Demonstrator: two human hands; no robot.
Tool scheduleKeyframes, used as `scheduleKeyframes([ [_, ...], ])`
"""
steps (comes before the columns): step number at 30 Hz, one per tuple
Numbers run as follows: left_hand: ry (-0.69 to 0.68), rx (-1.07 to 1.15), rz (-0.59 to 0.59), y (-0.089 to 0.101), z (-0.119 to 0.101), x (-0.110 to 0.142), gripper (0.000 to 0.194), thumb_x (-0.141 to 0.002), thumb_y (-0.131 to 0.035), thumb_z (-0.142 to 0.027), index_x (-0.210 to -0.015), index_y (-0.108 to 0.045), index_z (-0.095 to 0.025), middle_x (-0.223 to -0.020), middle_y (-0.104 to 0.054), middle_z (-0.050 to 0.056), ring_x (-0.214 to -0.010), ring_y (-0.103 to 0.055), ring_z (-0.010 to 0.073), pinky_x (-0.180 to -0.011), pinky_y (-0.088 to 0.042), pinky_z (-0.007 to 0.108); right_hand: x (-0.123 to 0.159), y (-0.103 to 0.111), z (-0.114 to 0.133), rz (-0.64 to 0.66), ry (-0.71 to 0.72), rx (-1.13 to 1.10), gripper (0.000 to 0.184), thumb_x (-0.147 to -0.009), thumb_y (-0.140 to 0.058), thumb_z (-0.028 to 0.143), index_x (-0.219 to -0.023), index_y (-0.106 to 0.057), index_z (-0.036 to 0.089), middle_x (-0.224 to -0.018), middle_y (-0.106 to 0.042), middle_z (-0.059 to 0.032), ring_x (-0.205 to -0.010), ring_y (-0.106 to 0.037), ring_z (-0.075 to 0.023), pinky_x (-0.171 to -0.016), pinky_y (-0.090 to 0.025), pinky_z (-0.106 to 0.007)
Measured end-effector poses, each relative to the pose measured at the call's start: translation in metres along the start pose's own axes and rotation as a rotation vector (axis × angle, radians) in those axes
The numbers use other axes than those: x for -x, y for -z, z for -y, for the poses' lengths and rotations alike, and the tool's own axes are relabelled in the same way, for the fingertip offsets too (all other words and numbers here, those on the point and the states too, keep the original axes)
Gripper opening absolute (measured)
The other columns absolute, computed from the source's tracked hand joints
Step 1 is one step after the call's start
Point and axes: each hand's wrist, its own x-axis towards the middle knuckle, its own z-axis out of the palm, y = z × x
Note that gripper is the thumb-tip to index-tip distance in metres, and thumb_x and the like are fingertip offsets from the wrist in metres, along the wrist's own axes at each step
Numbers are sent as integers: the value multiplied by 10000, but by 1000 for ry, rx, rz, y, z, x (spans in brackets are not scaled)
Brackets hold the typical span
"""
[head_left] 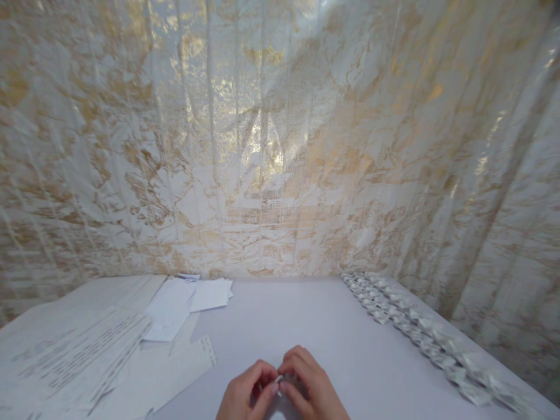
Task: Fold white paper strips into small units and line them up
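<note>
Both hands meet at the near edge of the view, low over the white table (280, 326). My left hand (248, 389) pinches a small folded piece of paper (279, 380) between thumb and forefinger. From the other side my right hand (313, 387) closes on the same piece, its fingertips touching those of the left. Most of the paper is covered by the fingers, so its full shape is hidden.
Printed paper sheets and strips (91, 356) spread over the left side. Behind them lie white sheets (168, 309) and a small stack of white paper (211, 294). Rows of folded paper pieces (420, 332) line the right edge. A gold-patterned curtain (271, 146) hangs behind the table.
</note>
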Motion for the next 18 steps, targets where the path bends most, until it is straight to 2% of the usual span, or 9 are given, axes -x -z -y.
scheduleKeyframes([
  [2,-6,1,-23,-1,-3,0,208,-892,-532,-376,-788,-608,-212,-705,-574,-37,-670,-522,149,-657,-388,234,1,1,-2,-14,88,95,62,-874,-586,186,-877,-646,203,-889,-607,-52,-876,-579,-218,-773,-429,-302],
  [5,-82,38,-119,-2,-6,1,236,-889,-567,-403,-755,-621,-216,-753,-572,-27,-670,-517,145,-642,-382,235,0,2,1,-10,48,86,119,-900,-595,211,-788,-631,196,-796,-607,-31,-789,-575,-194,-708,-412,-278],
  [7,-90,129,-173,-3,-6,0,283,-873,-611,-470,-745,-622,-217,-792,-570,-21,-696,-525,148,-653,-395,236,-1,2,5,-38,-39,-12,206,-916,-598,289,-738,-616,187,-744,-591,-22,-725,-559,-181,-661,-396,-270],
  [12,62,400,-231,-5,-2,-3,452,-787,-669,-668,-790,-636,-217,-719,-586,-38,-700,-556,150,-654,-416,231,-5,1,9,-149,-285,-339,416,-871,-640,562,-723,-596,176,-668,-552,0,-635,-509,-159,-625,-383,-273],
  [15,95,453,-292,-6,-2,-3,479,-749,-700,-689,-800,-667,-214,-715,-642,-26,-717,-591,155,-660,-425,228,-7,-3,5,-181,-333,-506,513,-813,-659,683,-749,-570,181,-653,-565,3,-602,-499,-145,-593,-380,-263],
  [18,89,474,-338,-6,-3,-3,489,-719,-725,-694,-779,-674,-212,-692,-658,-25,-709,-606,158,-665,-435,227,-6,-6,1,-151,-345,-593,549,-797,-653,724,-764,-553,186,-651,-578,0,-592,-500,-135,-565,-377,-245],
])
